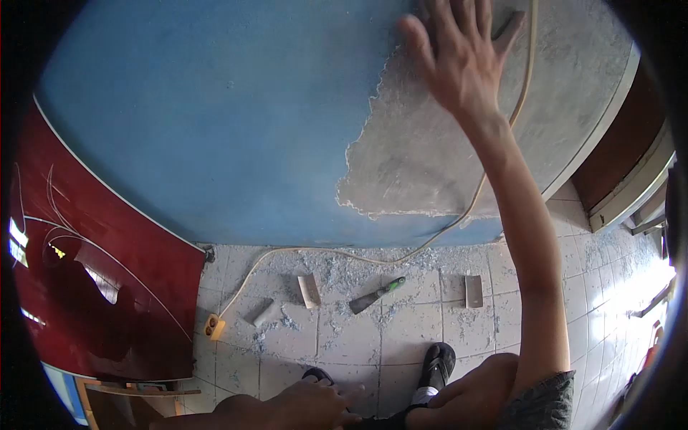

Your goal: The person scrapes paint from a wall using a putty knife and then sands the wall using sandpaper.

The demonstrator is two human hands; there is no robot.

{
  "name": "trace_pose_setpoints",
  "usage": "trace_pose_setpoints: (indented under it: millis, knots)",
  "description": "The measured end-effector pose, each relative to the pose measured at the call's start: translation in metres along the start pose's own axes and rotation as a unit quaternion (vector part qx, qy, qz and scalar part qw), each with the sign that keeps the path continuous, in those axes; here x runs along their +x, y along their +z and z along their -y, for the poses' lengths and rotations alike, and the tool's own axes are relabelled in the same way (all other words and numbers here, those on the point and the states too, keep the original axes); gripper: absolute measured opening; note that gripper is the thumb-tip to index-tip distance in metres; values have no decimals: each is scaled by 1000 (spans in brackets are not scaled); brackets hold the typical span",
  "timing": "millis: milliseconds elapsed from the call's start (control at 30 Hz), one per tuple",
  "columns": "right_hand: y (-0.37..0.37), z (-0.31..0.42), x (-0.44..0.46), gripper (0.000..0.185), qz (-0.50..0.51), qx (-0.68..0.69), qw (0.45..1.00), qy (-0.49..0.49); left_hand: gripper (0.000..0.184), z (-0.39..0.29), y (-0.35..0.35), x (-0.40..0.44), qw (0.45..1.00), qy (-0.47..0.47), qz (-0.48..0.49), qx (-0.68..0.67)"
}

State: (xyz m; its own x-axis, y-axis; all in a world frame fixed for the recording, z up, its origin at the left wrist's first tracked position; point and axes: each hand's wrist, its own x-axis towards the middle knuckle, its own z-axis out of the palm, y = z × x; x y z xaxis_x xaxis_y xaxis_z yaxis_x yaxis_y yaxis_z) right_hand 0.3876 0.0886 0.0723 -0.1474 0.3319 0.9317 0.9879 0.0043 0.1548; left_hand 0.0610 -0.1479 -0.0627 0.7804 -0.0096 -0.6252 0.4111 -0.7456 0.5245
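My right hand (462,64) is raised to the wall, its palm toward the bare grey patch (423,158) and its fingers spread. A dark shape shows beside the fingers; whether it is shadow or something under the palm I cannot tell. My left hand (312,405) is low by my legs, its fingers blurred and partly hidden. Blue paint (236,129) covers the wall left of the patch, meeting it at a ragged edge. On the floor lies a scraper-like tool (376,295) with a green-marked handle, between two curled pale sheets, one left (309,292) and one right (474,292).
A cream cable (408,256) runs down across the wall and along the floor to a yellow socket block (213,327). Another rolled piece (264,313) lies nearby. Paint flakes (344,265) litter the tiles. A glossy red panel (122,265) stands left; a doorway (623,136) is right.
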Motion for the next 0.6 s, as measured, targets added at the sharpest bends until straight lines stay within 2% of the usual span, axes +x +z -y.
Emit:
trace_pose_setpoints:
  millis: [33,100,133,167,233,300,333,433,467,533,600]
  knots:
    - [8,2,-6,68,-12,2,1000,-1,66,5,0,2,998,26,32,37]
    - [32,10,-28,71,-38,2,999,-3,66,7,-6,1,999,-36,28,-2]
    - [24,25,-45,75,18,-17,998,-52,66,8,-9,2,997,-67,23,-20]
    - [27,36,-69,77,23,-103,985,-139,66,10,-6,4,997,-72,13,-22]
    - [57,58,-137,80,31,-268,914,-304,65,15,5,8,996,-83,-6,-26]
    - [86,76,-218,83,97,-229,869,-428,64,10,2,7,996,-81,-4,-28]
    - [95,77,-247,84,158,-108,862,-470,64,8,-1,7,996,-79,-3,-29]
    - [110,78,-241,86,150,-163,798,-561,64,2,-4,9,997,-69,19,16]
    - [106,77,-223,84,128,-179,814,-538,63,1,-5,8,997,-73,13,3]
    - [75,71,-154,79,90,-127,911,-382,62,-3,-5,6,996,-80,3,-30]
    - [53,71,-108,75,74,-44,968,-234,62,0,1,9,996,-79,-13,-31]
